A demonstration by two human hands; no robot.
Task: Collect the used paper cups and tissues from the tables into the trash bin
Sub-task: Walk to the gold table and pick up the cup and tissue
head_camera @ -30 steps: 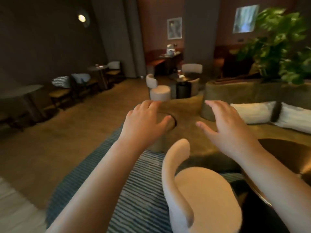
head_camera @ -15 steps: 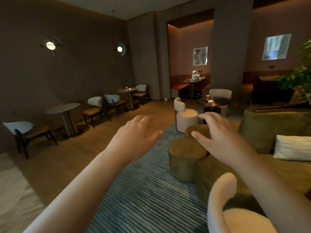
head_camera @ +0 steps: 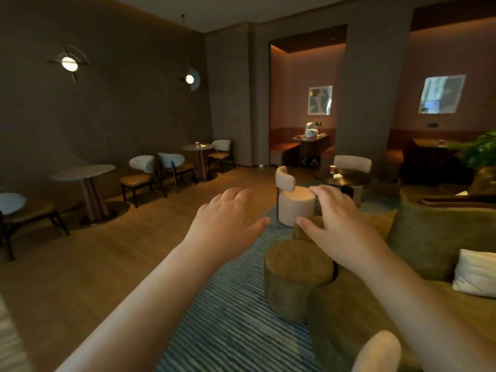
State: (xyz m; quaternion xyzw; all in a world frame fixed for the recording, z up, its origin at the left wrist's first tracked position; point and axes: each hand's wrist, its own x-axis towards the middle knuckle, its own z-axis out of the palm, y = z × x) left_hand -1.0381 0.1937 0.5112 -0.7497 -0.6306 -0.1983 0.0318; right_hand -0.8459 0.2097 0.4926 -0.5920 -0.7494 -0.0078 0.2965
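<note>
My left hand [head_camera: 228, 224] and my right hand [head_camera: 341, 224] are stretched out in front of me, palms down, fingers relaxed, holding nothing. Far ahead a red paper cup [head_camera: 332, 169] stands on a dark round table [head_camera: 346, 179] with a white tissue [head_camera: 338, 175] beside it. Another red paper cup [head_camera: 197, 144] and a tissue [head_camera: 204, 145] sit on a small round table [head_camera: 198, 148] by the left wall. A third cup [head_camera: 440, 142] shows on a table at the far right. No trash bin is in view.
Olive round poufs [head_camera: 298, 272] and an olive sofa [head_camera: 434, 232] with a white cushion [head_camera: 475, 275] fill the right. A beige chair [head_camera: 292, 200] stands ahead on the striped blue rug [head_camera: 230, 318]. Chairs and a pale round table [head_camera: 83, 173] line the left wall. A beige chair back [head_camera: 375, 353] rises at the bottom.
The view has lifted and swung left from the near chair and sofa to the room ahead. Both hands stay outstretched and empty.
</note>
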